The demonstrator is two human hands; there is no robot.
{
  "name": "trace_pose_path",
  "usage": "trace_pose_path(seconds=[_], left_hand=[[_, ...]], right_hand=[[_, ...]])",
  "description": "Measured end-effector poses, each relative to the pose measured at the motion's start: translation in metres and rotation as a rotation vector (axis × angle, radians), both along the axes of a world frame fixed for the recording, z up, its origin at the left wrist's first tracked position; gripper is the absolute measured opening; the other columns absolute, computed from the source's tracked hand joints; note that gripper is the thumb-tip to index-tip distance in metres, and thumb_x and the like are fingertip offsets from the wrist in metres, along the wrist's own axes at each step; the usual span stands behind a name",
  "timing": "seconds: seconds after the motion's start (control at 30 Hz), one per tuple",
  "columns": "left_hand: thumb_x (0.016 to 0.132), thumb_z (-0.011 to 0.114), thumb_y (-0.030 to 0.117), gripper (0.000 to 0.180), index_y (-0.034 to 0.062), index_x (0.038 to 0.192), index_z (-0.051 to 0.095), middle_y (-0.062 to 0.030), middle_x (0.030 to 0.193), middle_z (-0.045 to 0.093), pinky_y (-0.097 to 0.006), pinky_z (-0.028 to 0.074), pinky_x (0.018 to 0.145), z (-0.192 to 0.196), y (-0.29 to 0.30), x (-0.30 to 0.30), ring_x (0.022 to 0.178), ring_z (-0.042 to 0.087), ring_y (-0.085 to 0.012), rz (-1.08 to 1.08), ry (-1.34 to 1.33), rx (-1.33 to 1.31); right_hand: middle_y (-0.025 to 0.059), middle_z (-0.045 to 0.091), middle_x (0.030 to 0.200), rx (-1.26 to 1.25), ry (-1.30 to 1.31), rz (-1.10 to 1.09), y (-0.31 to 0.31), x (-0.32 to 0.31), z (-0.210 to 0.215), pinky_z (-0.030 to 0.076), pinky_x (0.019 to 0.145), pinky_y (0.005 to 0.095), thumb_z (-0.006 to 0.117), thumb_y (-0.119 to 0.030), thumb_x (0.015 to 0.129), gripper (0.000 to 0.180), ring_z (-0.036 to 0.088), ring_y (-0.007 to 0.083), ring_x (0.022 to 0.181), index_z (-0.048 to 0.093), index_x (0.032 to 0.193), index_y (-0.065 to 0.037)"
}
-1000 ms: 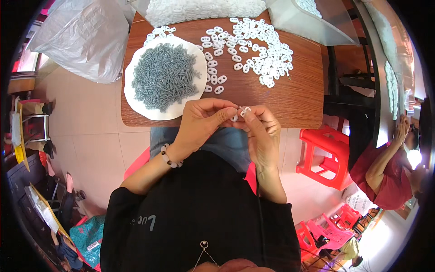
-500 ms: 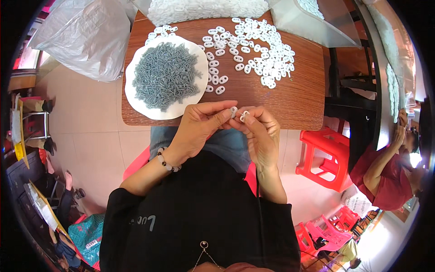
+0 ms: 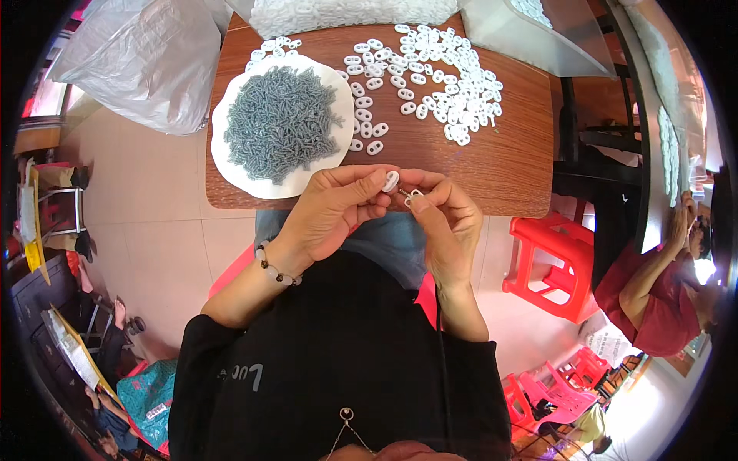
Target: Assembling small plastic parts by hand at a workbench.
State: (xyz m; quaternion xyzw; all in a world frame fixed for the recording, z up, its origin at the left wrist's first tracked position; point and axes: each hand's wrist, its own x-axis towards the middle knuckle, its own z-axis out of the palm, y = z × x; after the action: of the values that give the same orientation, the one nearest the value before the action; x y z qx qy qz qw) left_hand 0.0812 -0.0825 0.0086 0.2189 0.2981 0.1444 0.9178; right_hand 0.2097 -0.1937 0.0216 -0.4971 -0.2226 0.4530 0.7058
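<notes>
In front of my body, above my lap at the table's near edge, both hands are raised close together. My left hand [image 3: 327, 211] pinches a white oval plastic piece with two holes [image 3: 391, 181] between thumb and fingertips. Between thumb and index finger, my right hand [image 3: 450, 230] grips a small white looped piece [image 3: 415, 197]. A thin metal spring [image 3: 404, 191] runs from that piece toward the one on the left; whether it touches is too small to tell. Beyond the left hand stands a white scalloped plate [image 3: 221, 150] heaped with small grey spring-like pieces [image 3: 280, 123].
Many white two-hole pieces [image 3: 465, 96] lie scattered over the brown wooden table [image 3: 507, 169]. Translucent bins [image 3: 530, 42] stand at its far side. A plastic bag [image 3: 142, 69] hangs at left, a red stool [image 3: 550, 269] is at right. Another person [image 3: 653, 300] sits further right.
My hands have drawn slightly apart, and the spring between the two white pieces shows more clearly. The left-hand piece has tilted. The view has shifted a little.
</notes>
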Motion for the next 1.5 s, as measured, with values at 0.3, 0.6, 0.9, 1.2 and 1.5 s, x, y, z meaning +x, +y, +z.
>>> trace_pose_path(seconds=[0.3, 0.6, 0.9, 1.2, 1.5], left_hand=[[0.092, 0.058, 0.013, 0.025, -0.0034, 0.110, 0.063, -0.0051, 0.087, 0.064, -0.031, 0.055, 0.078, -0.003, -0.002, 0.000, 0.078, 0.061, -0.0111, 0.014, -0.006, 0.098], [0.092, 0.058, 0.013, 0.025, -0.0034, 0.110, 0.063, -0.0048, 0.086, 0.064, -0.031, 0.055, 0.077, -0.004, -0.003, -0.001, 0.077, 0.060, -0.0104, 0.018, -0.004, 0.151], [0.092, 0.058, 0.014, 0.026, -0.0037, 0.110, 0.063, -0.0040, 0.084, 0.063, -0.031, 0.055, 0.077, -0.004, -0.003, -0.003, 0.077, 0.060, -0.0102, 0.021, 0.003, 0.150], [0.089, 0.062, 0.011, 0.023, -0.0033, 0.106, 0.065, -0.0067, 0.091, 0.066, -0.030, 0.056, 0.075, 0.000, -0.006, -0.004, 0.080, 0.063, -0.0119, 0.005, 0.112, 0.365], [0.088, 0.064, 0.012, 0.022, -0.0048, 0.102, 0.066, -0.0098, 0.093, 0.066, -0.027, 0.055, 0.074, 0.010, -0.003, -0.009, 0.083, 0.064, -0.0140, -0.048, 0.075, 0.513]], right_hand=[[0.0140, 0.057, 0.112, -0.034, -0.042, 0.001, 0.002, -0.001, 0.002, 0.047, 0.082, 0.0265, 0.057, 0.006, 0.086, 0.010, 0.057, 0.0128, 0.094, 0.056, 0.077, 0.002], [0.0181, 0.058, 0.110, -0.043, -0.204, 0.003, 0.000, 0.000, -0.003, 0.051, 0.086, 0.0349, 0.057, 0.002, 0.086, 0.007, 0.060, 0.0189, 0.095, 0.056, 0.078, 0.002], [0.0175, 0.058, 0.111, -0.040, -0.197, 0.015, 0.000, -0.002, -0.002, 0.050, 0.085, 0.0319, 0.057, 0.004, 0.085, 0.007, 0.059, 0.0172, 0.095, 0.056, 0.079, 0.001], [0.0137, 0.059, 0.106, -0.036, -0.239, -0.010, 0.003, -0.007, 0.002, 0.048, 0.082, 0.0266, 0.057, 0.006, 0.085, 0.008, 0.057, 0.0134, 0.091, 0.057, 0.078, 0.001], [0.0094, 0.059, 0.099, -0.107, -0.282, 0.063, -0.001, 0.001, 0.010, 0.046, 0.076, 0.0230, 0.068, 0.006, 0.079, 0.011, 0.056, 0.0111, 0.087, 0.059, 0.079, 0.001]])
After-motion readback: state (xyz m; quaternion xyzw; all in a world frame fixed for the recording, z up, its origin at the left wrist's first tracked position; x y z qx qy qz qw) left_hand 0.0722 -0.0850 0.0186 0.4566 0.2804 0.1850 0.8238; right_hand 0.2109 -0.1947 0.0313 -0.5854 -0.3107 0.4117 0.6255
